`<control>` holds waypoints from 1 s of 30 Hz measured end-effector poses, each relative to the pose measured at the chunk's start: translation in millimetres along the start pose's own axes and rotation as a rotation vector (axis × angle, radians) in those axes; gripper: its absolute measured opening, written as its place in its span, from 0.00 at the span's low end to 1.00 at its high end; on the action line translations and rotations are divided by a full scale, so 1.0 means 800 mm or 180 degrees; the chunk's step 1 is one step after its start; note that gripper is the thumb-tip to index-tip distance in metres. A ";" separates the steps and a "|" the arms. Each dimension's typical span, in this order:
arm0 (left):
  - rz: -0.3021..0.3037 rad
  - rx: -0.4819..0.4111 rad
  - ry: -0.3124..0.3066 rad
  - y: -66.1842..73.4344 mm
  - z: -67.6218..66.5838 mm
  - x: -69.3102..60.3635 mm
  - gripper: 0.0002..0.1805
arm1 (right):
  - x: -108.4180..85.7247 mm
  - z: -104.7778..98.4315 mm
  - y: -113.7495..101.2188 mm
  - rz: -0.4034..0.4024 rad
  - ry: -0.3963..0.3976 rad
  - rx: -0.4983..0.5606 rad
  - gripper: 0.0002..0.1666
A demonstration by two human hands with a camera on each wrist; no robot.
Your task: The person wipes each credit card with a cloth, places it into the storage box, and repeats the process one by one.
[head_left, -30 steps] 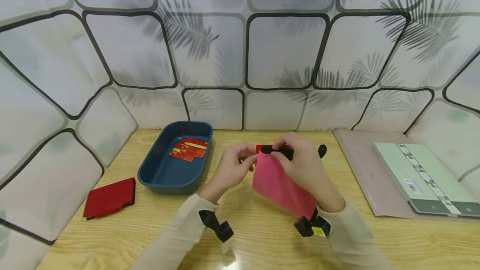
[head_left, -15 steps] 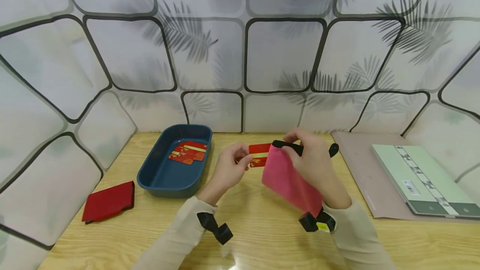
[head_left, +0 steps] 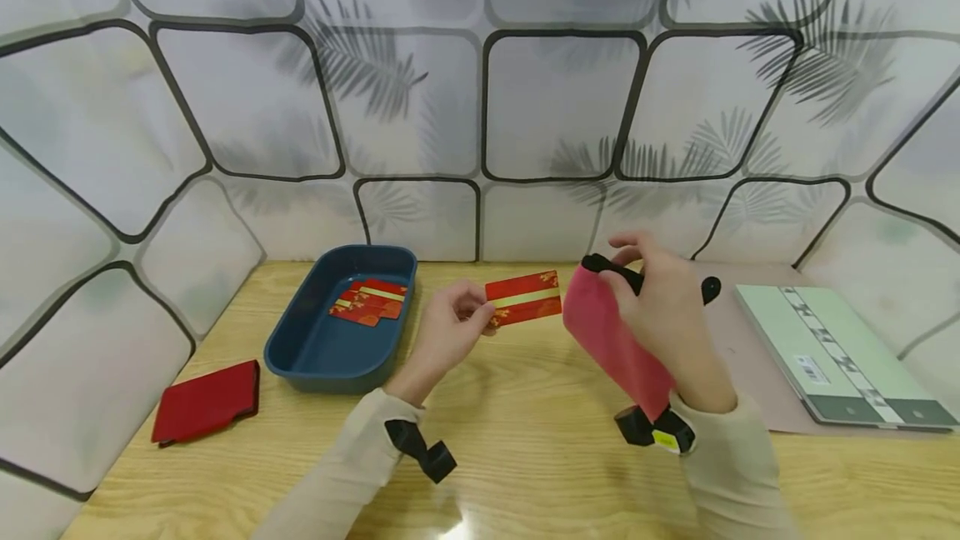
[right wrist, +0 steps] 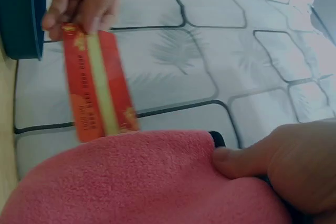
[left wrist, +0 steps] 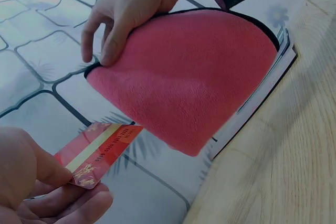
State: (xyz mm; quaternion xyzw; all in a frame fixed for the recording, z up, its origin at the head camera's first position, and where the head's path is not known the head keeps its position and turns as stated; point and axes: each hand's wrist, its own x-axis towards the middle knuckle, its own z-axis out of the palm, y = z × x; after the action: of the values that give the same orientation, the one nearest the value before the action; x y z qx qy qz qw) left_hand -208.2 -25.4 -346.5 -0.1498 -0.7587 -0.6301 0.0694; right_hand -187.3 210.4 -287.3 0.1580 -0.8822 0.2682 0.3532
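Note:
A red card with a gold stripe [head_left: 523,298] is pinched at its left edge between the thumb and fingers of my left hand [head_left: 450,332]. Embossed digits show on the card in both wrist views. My right hand [head_left: 671,323] grips a pink fuzzy cloth [head_left: 611,332] with black trim by its upper edge, and the cloth hangs in a fold. In the head view a small gap separates card and cloth. To the left, a blue tray [head_left: 330,357] holds several similar red cards [head_left: 367,301].
A red wallet-like case [head_left: 206,401] lies left of the tray on the wooden table [head_left: 525,457]. At the right, a pale green notebook [head_left: 832,348] rests on a pinkish-grey folder [head_left: 742,357]. A patterned curtain-like backdrop [head_left: 562,107] stands behind the table.
The right hand has drawn the cloth rightward, off the card. The card, mostly covered a second ago, is now in full view, still in the left hand.

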 end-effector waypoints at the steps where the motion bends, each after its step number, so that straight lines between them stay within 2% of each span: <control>1: -0.0021 -0.0046 -0.0021 -0.001 0.000 0.000 0.01 | 0.001 -0.004 0.000 -0.0050 0.0013 0.0003 0.19; 6: -0.0137 -0.0233 -0.0157 -0.003 0.005 0.003 0.03 | 0.001 -0.023 -0.005 -0.0327 -0.0017 0.0064 0.20; 11: -0.0203 -0.0336 -0.0290 -0.001 0.008 0.003 0.05 | -0.005 -0.028 -0.016 -0.0603 -0.0331 0.0168 0.21; 17: -0.0247 -0.0431 -0.0424 0.003 0.004 0.002 0.07 | -0.011 -0.003 -0.035 -0.0852 -0.0683 0.0415 0.19; 21: -0.0167 -0.0442 -0.0569 0.006 0.004 0.000 0.07 | -0.014 0.016 -0.042 -0.0980 -0.0829 0.0509 0.17; 25: -0.0038 -0.0379 -0.0679 0.007 0.002 -0.003 0.06 | -0.017 0.028 -0.046 -0.1038 -0.0818 0.0573 0.15; 30: 0.0023 -0.0175 -0.0710 0.008 -0.003 -0.006 0.09 | -0.019 0.044 -0.048 -0.1147 -0.0602 0.0574 0.13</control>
State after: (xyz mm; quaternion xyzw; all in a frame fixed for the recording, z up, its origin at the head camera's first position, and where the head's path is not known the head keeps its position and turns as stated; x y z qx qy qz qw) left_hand -201.9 -27.4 -341.3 -0.2236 -0.7437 -0.6298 -0.0173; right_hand -177.4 160.7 -305.8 0.3686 -0.8413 0.2626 0.2956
